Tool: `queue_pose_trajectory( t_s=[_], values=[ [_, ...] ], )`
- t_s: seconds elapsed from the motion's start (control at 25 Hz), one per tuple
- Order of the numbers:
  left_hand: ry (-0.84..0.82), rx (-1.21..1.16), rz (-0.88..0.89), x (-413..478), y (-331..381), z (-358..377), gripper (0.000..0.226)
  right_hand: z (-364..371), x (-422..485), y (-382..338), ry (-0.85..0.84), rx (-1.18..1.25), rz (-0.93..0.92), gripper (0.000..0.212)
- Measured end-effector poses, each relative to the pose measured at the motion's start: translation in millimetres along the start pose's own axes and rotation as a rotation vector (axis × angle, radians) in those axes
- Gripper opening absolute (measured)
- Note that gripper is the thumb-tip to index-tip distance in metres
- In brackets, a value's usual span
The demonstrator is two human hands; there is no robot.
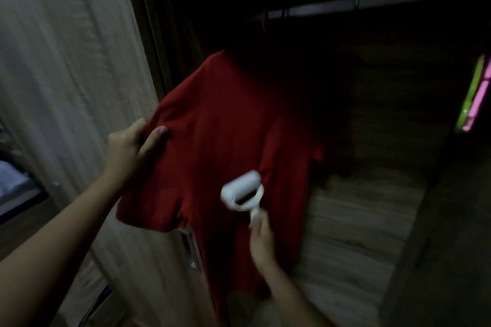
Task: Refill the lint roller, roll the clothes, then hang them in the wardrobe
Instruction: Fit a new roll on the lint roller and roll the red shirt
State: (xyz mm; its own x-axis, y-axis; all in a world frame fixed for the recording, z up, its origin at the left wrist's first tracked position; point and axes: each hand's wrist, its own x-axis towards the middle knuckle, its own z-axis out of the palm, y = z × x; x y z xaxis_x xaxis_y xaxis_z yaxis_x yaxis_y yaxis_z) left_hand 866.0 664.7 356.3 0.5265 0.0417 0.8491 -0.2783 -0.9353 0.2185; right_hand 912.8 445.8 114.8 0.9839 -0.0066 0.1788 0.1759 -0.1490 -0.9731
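Head camera looks into the big wooden wardrobe [358, 220], which is dark inside, with its pale door [66, 61] standing open on your left. The red shirt [225, 127] fills the middle. It looks like it hangs from the rail [372, 1] up top, but that part is too dark to be sure. Hanging up like this, the shirt faces you, so I think you are at the rolling step, with the hanging step about done for this shirt. Your left hand [130, 146] pinches the side edge of the shirt between thumb and fingers. I think that pull makes the cloth flat and stops it from swinging away when you push on it. Your right hand [261, 239] is curled around the thin handle of the white lint roller [243, 191]. The round end seems to press on the lower front of the shirt, though it is blurry. Green and pink hangers [475, 93] sit at the far right, well apart from the shirt. A small plate [190, 247] on the door edge has a tiny triangle mark. No words or brand names can be read anywhere.
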Motion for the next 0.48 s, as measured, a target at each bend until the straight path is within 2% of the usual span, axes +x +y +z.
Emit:
queue_pose_trajectory(
  t_s=[0.08,0.12,0.2,0.28,0.4,0.48],
  values=[
    [0.005,0.027,0.002,-1.5,-3.2,1.7,0.059,-14.5,25.2,-67.3,0.098,0.069,-0.111,0.032],
    [0.005,0.030,0.001,-1.6,-3.7,2.3,0.060,-23.9,41.1,-101.0,0.089,0.066,-0.173,0.029],
    [0.000,0.027,-0.006,-0.2,-3.2,2.2,0.060,-25.8,56.0,-118.6,0.046,-0.006,-0.272,0.028],
    [-0.003,0.035,0.002,0.3,-1.3,1.0,0.057,-13.3,35.1,-72.3,0.021,-0.010,-0.260,0.034],
    [0.003,0.050,0.019,0.9,-2.4,0.4,0.054,13.6,-9.5,33.0,-0.044,-0.106,-0.030,0.048],
    [0.012,0.051,0.038,1.0,-1.4,0.7,0.053,21.5,-23.4,73.2,-0.045,-0.192,0.043,0.020]
  ],
)
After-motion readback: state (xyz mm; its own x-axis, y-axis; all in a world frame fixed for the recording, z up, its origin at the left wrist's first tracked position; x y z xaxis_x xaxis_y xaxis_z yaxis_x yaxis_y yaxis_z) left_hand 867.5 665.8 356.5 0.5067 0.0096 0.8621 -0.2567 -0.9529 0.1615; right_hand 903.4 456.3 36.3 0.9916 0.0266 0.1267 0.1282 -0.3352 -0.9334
